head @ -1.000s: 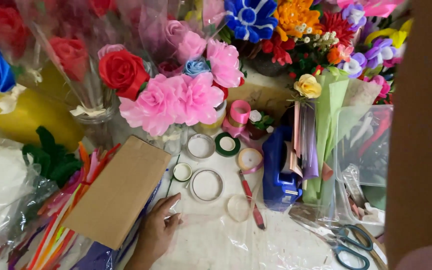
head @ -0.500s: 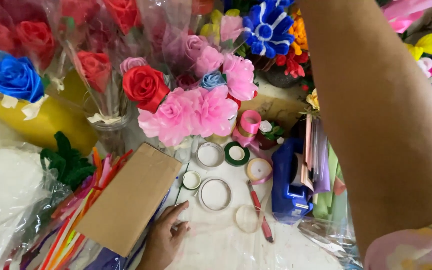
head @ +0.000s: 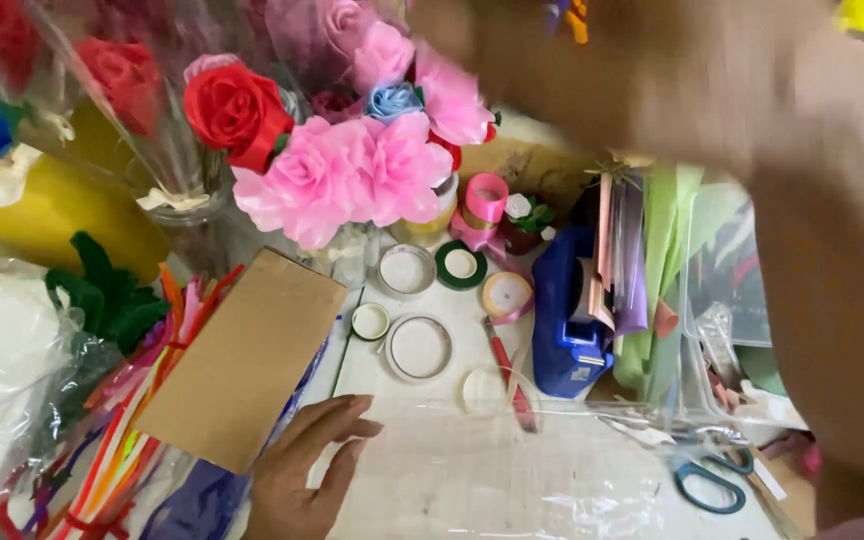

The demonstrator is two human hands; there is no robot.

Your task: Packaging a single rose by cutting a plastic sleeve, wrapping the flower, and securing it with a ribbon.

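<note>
My left hand (head: 304, 468) lies flat on the plastic-covered table at the bottom, fingers apart and holding nothing. Its fingertips are close to the lower edge of a brown cardboard piece (head: 244, 358). My right arm (head: 832, 290) rises from the bottom right and sweeps across the top of the view, blurred. Its hand end (head: 452, 35) is smeared near the pink paper flowers (head: 352, 180), and its grip cannot be made out. A red paper rose (head: 232, 105) stands left of the pink flowers.
Several tape and ribbon rolls (head: 417, 347) lie mid-table with a red pen-like tool (head: 508, 378) and a blue tape dispenser (head: 564, 325). Scissors (head: 707, 482) lie bottom right, by a clear plastic box (head: 727, 290). Coloured pipe cleaners (head: 117, 445) lie at the left.
My right arm has swung from the right edge up and leftward across the top, now covering the far flowers. My left hand has spread flatter and shifted slightly down.
</note>
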